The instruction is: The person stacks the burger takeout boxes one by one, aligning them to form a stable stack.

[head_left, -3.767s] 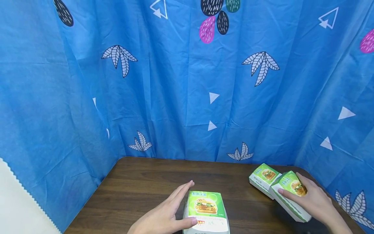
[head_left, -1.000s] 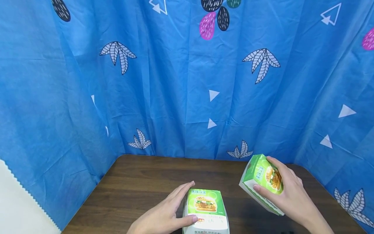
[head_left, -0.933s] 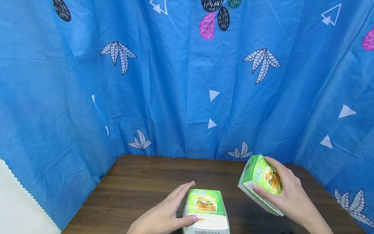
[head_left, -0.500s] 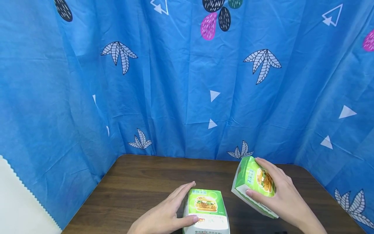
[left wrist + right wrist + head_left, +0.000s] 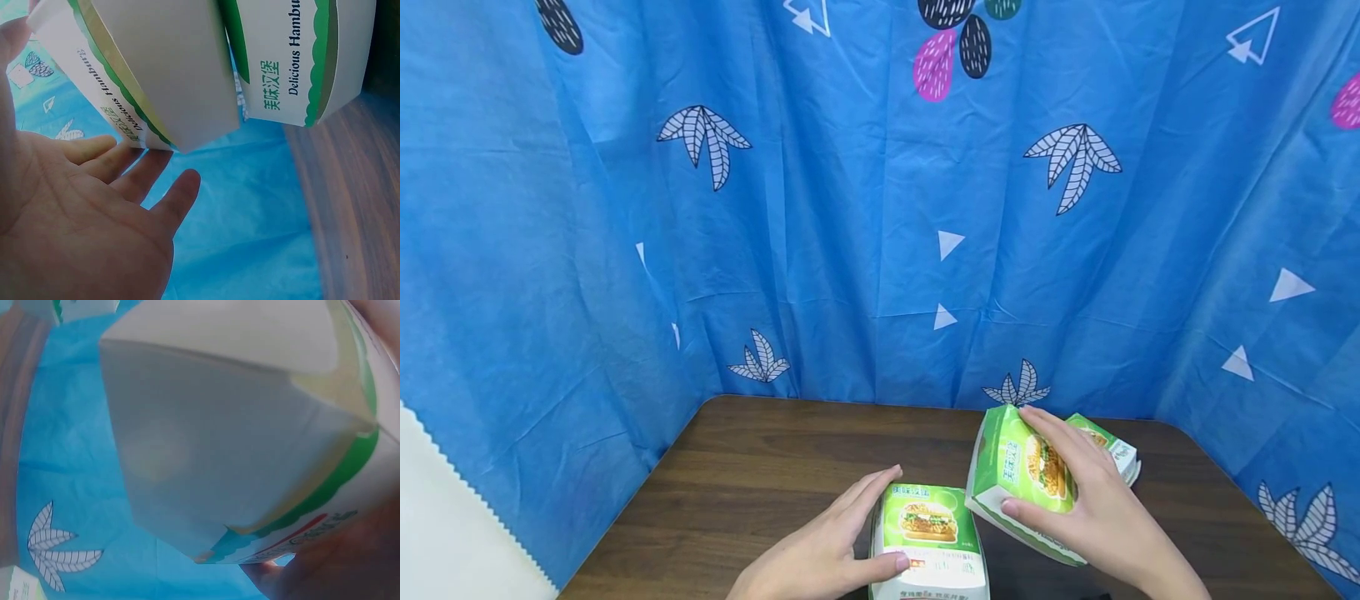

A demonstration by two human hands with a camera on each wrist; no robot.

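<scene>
My left hand [image 5: 827, 542] grips a green and white burger box [image 5: 929, 525] from its left side, thumb on the near face and fingers along the far left edge. In the left wrist view, its fingertips [image 5: 140, 172] touch the edge of the box's pale underside. To the right, my right hand [image 5: 1101, 508] holds a second burger box [image 5: 1018, 471] tilted above the table, thumb in front and fingers over the top. That box's left corner is close to the first box's upper right edge. In the right wrist view, the tilted box [image 5: 219, 437] hides most of the hand.
A third burger box [image 5: 1108, 446] lies on the table behind my right hand, partly hidden by it. The dark wooden table [image 5: 760, 467] is bordered by a blue patterned curtain [image 5: 820, 250]. A white scalloped-edge surface [image 5: 452, 517] shows at the lower left.
My right hand has lifted its box from the right side and carried it left towards the other box. The third box shows again behind that hand. My left hand has stayed in place.
</scene>
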